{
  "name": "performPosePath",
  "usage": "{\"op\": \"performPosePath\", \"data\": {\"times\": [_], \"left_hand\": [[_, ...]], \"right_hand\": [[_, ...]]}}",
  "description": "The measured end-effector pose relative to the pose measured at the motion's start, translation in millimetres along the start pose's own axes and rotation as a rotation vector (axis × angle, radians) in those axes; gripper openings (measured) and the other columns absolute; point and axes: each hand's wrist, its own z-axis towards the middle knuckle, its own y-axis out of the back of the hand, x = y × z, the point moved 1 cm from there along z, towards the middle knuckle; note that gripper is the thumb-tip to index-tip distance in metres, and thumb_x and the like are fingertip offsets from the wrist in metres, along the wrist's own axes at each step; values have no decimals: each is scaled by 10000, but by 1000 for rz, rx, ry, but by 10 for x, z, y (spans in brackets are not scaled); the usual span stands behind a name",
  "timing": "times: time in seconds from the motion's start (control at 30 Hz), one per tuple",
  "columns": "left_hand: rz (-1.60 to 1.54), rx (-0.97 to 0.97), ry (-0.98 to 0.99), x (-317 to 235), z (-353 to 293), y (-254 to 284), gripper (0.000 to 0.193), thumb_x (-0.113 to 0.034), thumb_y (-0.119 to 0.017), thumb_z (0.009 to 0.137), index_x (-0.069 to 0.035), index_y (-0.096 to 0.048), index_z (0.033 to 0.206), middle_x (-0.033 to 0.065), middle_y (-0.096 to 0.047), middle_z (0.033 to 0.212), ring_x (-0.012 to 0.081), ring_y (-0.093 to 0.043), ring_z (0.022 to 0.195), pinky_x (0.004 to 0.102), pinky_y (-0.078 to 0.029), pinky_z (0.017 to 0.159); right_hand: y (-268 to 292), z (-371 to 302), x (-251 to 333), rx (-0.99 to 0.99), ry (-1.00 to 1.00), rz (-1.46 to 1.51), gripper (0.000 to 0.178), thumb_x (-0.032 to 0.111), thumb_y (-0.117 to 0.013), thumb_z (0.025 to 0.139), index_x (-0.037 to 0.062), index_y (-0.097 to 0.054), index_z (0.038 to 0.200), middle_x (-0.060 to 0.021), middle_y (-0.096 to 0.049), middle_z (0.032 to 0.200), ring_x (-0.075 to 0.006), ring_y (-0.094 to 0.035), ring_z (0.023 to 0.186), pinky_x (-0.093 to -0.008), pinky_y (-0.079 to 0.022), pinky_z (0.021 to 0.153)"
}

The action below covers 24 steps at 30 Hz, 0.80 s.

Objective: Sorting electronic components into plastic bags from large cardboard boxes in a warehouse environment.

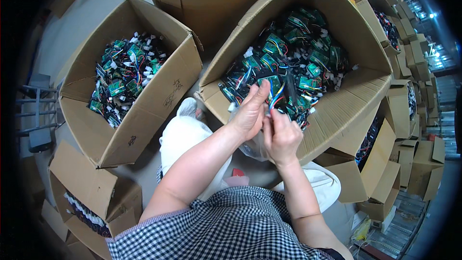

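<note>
My left hand is closed, its thumb raised against a small green circuit board with a bundle of coloured wires. Just right of it, my right hand pinches the lower end of those wires between thumb and forefinger. Both hands are over the near corner of a large cardboard box piled with green circuit boards, coloured wires and white connectors. A clear plastic bag hangs below my hands, between my knees. The wire tips are hidden by my fingers.
On the left stands another open box of wired circuit boards. A tall brown carton rises behind. Nearer left, a smaller box holds dark parts with white ends. Several open cartons line the right beside a roller conveyor.
</note>
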Motion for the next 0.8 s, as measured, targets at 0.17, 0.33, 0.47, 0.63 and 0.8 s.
{"op": "performPosePath", "data": {"times": [0.17,0.33,0.47,0.63,0.8], "left_hand": [[-14,35,14,-3,-123,-68,474,-229,-650,851,-135,-400,1243,28,-578,1061,145,-580,963,292,-496,832],[58,21,-89,27,-68,3,436,-173,-683,814,-77,-444,1167,39,-579,1044,141,-586,941,301,-501,817],[235,81,-234,-24,-81,-103,491,-134,-714,763,-53,-458,1175,42,-580,1050,137,-585,940,293,-495,814],[297,40,-203,35,-94,10,524,-180,-763,738,-111,-451,1154,-15,-527,932,94,-532,833,248,-449,755],[287,-69,-248,50,-110,79,567,-242,-758,749,-140,-416,1189,-28,-542,946,86,-535,839,259,-455,753]], "right_hand": [[346,-51,153,97,126,11,152,138,-672,733,73,-636,865,-68,-607,813,-220,-544,601,-333,-387,608],[476,-131,49,-20,11,131,181,200,-704,760,67,-582,767,-64,-593,747,-218,-539,625,-335,-383,641],[555,-96,77,-258,-264,80,539,352,-730,728,-6,-524,1074,-144,-578,947,-309,-551,850,-387,-416,765],[229,-45,135,67,-158,319,638,114,-670,753,-52,-361,1286,-230,-479,1205,-388,-477,1088,-431,-394,930],[33,-88,155,-60,-208,434,367,4,-596,774,-24,-543,1136,-188,-567,1102,-344,-556,1004,-397,-450,870]]}}
